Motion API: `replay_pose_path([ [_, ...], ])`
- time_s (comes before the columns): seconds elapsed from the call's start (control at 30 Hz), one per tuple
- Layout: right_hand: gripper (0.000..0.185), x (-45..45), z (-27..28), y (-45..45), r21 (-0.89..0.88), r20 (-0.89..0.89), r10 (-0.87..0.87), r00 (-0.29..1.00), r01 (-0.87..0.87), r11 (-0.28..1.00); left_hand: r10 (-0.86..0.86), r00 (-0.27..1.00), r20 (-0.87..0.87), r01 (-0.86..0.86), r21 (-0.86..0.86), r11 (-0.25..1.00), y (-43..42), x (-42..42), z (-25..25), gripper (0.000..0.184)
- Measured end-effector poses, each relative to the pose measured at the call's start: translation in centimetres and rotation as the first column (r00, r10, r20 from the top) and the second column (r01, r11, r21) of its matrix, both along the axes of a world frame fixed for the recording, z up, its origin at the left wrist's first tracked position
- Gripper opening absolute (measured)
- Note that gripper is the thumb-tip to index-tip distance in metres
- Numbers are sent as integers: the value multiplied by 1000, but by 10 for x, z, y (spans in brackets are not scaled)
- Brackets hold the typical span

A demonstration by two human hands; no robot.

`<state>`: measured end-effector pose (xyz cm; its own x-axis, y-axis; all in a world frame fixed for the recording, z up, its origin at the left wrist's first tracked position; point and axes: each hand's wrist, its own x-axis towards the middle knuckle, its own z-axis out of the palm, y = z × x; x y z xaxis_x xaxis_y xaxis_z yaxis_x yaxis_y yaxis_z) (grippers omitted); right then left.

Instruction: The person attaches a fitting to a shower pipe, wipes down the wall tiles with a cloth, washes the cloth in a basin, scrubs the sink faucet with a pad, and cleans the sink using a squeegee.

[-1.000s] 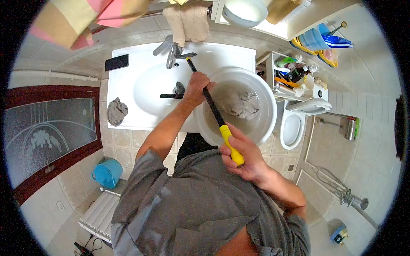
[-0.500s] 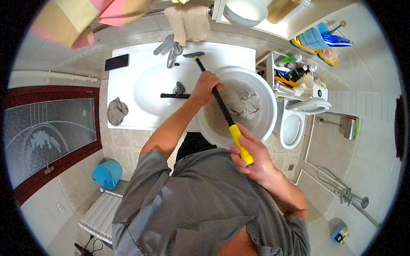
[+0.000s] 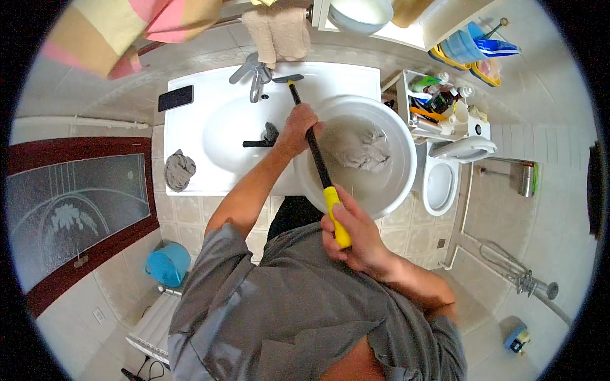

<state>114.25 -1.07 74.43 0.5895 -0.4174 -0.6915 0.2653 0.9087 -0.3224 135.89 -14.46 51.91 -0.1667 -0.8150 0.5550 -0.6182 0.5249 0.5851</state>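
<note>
A long squeegee (image 3: 316, 152) with a black pole and a yellow grip slants over the sink counter and basin, its flat grey head (image 3: 288, 79) close to the faucet. My left hand (image 3: 298, 130) is closed around the upper part of the pole. Lower down, my right hand (image 3: 356, 232) wraps round the yellow grip. Beneath the pole stands a white basin (image 3: 406, 171) of cloudy water with a soaked greyish cloth (image 3: 365, 151) in it. Beside my left wrist, a black-handled thing with a dark grey tip (image 3: 271, 133) lies in the sink; its kind is unclear.
The white sink (image 3: 219, 143) has a grey faucet (image 3: 255, 76). On its left side lie a phone (image 3: 176, 98) and a crumpled grey cloth (image 3: 180, 170). To the right are a shelf of bottles (image 3: 438, 101) and a toilet (image 3: 440, 187). A blue bucket (image 3: 168, 263) stands lower left.
The yellow grip and my right hand have swung left, so the pole stands steeper. My left hand has shifted slightly. The squeegee head remains near the faucet.
</note>
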Motion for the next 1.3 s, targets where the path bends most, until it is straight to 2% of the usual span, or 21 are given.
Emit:
replay_pose_path([
  [0.27, 66, 8, 1, 7, -20, -17, -1, 1000, 1, 1000, -7, 999, -37, 5, -34, 999, 3, 1, 1, 23],
  [0.37, 57, 22, 0, 9, 1, -5, -47, 999, 47, 999, -33, 999, 4, 33, 8, 999, 4, 10, 8, 23],
  [0.43, 38, 32, -5, 15, -15, 16, 10, 1000, -10, 1000, -5, 1000, -23, 7, 60, 998, 9, 15, 11, 24],
  [0.47, 38, 38, -5, 19, -12, 20, 5, 1000, -5, 1000, -10, 1000, -19, 11, 63, 998, 10, 19, 12, 24],
  [0.53, 24, 52, -5, 28, 0, 12, -18, 1000, 18, 1000, -84, 996, -31, 86, 64, 994, 12, 28, 11, 19],
  [0.63, 26, 73, -15, 42, -18, 23, -1, 1000, 2, 1000, -113, 993, -40, 116, 99, 988, 21, 41, 10, 16],
  [0.67, 32, 78, -19, 45, -102, -25, 76, 997, -78, 992, -122, 992, -37, 125, 97, 987, 20, 45, 10, 16],
  [0.73, 34, 89, -18, 50, -111, -35, 60, 998, -64, 992, -116, 990, -81, 126, 132, 983, 28, 50, 8, 7],
  [0.83, 36, 101, -24, 61, -116, -44, 27, 999, -32, 993, -90, 996, -22, 92, 84, 992, 32, 54, 5, 9],
  [0.9, 31, 104, -34, 66, -157, -130, -37, 991, 16, 987, -62, 997, -48, 67, 98, 993, 33, 51, 3, 10],
  [1.0, 34, 93, -42, 69, -180, -197, 11, 980, -47, 983, -27, 997, -71, 33, 87, 996, 38, 44, -5, 13],
  [1.1, 37, 75, -43, 71, -141, -156, -9, 988, -14, 990, -11, 996, -83, 16, 62, 998, 46, 31, -12, 15],
  [1.13, 19, 70, -39, 69, -108, -126, 5, 992, -19, 994, 1, 994, -108, 6, 63, 998, 46, 29, -16, 16],
  [1.27, 20, 75, -42, 68, -127, -105, -9, 994, -5, 992, -40, 987, -156, 42, 11, 999, 41, 34, -19, 23],
  [1.3, 21, 79, -44, 68, -127, -106, -14, 994, 1, 992, -1, 996, -93, 7, 68, 998, 41, 37, -16, 24],
])
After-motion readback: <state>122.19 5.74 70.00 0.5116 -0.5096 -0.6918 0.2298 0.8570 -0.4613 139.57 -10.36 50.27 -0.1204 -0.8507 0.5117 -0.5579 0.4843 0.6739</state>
